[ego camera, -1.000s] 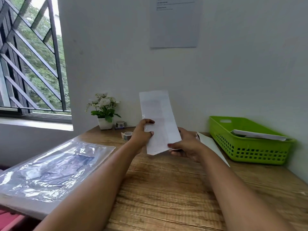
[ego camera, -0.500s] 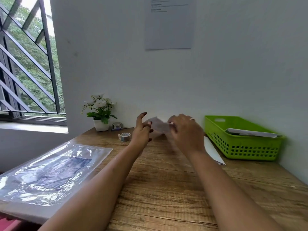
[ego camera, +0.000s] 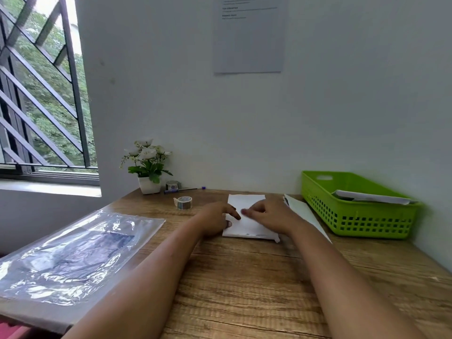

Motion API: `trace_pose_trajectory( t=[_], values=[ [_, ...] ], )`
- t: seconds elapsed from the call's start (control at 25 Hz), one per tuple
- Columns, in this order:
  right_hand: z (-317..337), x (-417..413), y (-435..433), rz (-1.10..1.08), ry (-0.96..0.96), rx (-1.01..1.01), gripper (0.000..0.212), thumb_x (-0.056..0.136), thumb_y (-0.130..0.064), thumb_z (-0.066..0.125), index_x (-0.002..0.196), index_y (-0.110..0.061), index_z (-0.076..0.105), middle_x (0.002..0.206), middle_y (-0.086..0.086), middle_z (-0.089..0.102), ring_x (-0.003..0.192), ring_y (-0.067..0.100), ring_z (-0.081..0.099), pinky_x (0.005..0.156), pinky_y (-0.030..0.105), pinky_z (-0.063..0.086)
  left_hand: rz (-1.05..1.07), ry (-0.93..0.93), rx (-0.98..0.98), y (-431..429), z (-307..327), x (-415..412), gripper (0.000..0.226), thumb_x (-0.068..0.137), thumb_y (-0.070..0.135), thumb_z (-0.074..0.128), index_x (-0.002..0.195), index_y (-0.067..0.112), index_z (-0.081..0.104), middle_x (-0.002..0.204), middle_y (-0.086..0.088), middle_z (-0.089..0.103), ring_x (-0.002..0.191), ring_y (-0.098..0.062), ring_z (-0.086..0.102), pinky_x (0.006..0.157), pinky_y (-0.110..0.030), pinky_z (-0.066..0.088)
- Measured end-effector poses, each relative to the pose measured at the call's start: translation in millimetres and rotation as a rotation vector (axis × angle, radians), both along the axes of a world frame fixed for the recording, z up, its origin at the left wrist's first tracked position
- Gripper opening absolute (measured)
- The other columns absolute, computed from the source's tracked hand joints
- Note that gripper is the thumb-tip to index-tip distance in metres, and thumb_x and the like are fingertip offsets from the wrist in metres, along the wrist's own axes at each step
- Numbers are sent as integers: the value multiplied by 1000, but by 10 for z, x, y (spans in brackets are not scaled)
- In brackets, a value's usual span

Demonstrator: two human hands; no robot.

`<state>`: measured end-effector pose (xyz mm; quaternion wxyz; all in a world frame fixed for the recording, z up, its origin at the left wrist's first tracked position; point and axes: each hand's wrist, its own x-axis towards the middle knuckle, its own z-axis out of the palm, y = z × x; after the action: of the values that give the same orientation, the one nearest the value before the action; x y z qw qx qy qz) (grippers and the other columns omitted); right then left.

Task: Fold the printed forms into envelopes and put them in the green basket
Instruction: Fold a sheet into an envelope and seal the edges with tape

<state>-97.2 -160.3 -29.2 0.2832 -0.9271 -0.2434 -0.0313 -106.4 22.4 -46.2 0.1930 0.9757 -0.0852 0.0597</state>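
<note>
A folded white printed form (ego camera: 247, 217) lies flat on the wooden table (ego camera: 244, 277) near the back wall. My left hand (ego camera: 216, 220) presses its left edge with the fingers laid on the paper. My right hand (ego camera: 267, 216) rests on its right half, fingers pointing left and nearly meeting the left fingertips. A white envelope (ego camera: 305, 214) lies just right of the form, partly under my right forearm. The green basket (ego camera: 357, 206) stands at the right against the wall with white paper (ego camera: 371, 197) inside.
A roll of tape (ego camera: 184, 202) sits left of the form, with a second roll (ego camera: 172, 185), a pen (ego camera: 183, 190) and a small pot of white flowers (ego camera: 148, 167) behind it. A clear plastic packet (ego camera: 66, 255) covers the table's left side. A notice (ego camera: 249, 35) hangs on the wall.
The form was held upright in the air by both hands. It has come down onto the table, folded shorter, and both hands now press it flat.
</note>
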Motion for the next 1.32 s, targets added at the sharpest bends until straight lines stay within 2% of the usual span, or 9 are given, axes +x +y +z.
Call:
trace_pose_trajectory(
  t=[0.12,0.24,0.36,0.48,0.6,0.8,0.92,1.12,1.32],
  values=[
    [-63,255,-265,-418,-166,-127,32,89,-30,46,115,-25,64,122,4,64,112,27,59,92,37,49,-28,94,66,-14,2,-2,40,91,37,58,130,32,55,139,2,51,123,-19,48,102,-30,35],
    [-185,314,-354,-598,152,-407,48,84,-22,41,130,-16,51,138,10,50,125,30,49,102,41,42,-79,186,109,-11,17,-41,69,80,61,59,141,33,41,147,3,42,129,-21,43,108,-37,33],
    [-229,427,-363,-587,202,-374,54,76,-30,42,127,-16,56,137,9,52,121,31,52,102,44,43,-87,195,94,-22,2,-41,74,78,64,59,142,33,39,151,4,37,132,-21,41,112,-40,31],
    [-147,418,-363,-532,108,-257,48,78,-19,42,120,-18,64,132,8,58,116,29,57,98,39,47,-87,153,69,-37,-1,-37,67,76,63,61,136,36,47,149,6,40,131,-20,42,109,-39,32],
    [-74,278,-334,-516,51,-204,38,88,-13,53,125,-19,60,133,7,56,119,26,55,96,30,47,-127,92,58,-69,13,-53,58,76,58,66,129,36,54,146,10,44,132,-16,40,105,-34,31],
    [-141,328,-321,-522,227,-340,79,71,-60,66,132,-13,52,135,7,54,122,27,52,98,35,45,-153,58,75,-117,42,-101,45,83,44,63,126,36,57,140,7,50,127,-15,44,101,-30,34],
    [-62,316,-284,-492,259,-299,75,72,-53,73,126,-5,53,128,9,59,117,25,56,85,29,44,-156,15,116,-148,69,-147,41,86,32,58,126,30,59,135,5,55,123,-13,49,98,-26,36],
    [46,223,-313,-456,431,-213,74,73,-40,78,129,0,51,138,10,52,125,25,50,100,32,41,-144,-66,228,-191,49,-167,38,86,27,53,123,31,61,129,6,59,115,-15,54,94,-30,44],
    [40,239,-327,-464,429,57,69,77,-17,77,133,7,44,138,17,49,125,30,49,97,34,42,-115,-146,296,-192,54,-150,37,89,21,48,122,29,62,125,6,63,113,-15,57,87,-27,44]
  ],
)
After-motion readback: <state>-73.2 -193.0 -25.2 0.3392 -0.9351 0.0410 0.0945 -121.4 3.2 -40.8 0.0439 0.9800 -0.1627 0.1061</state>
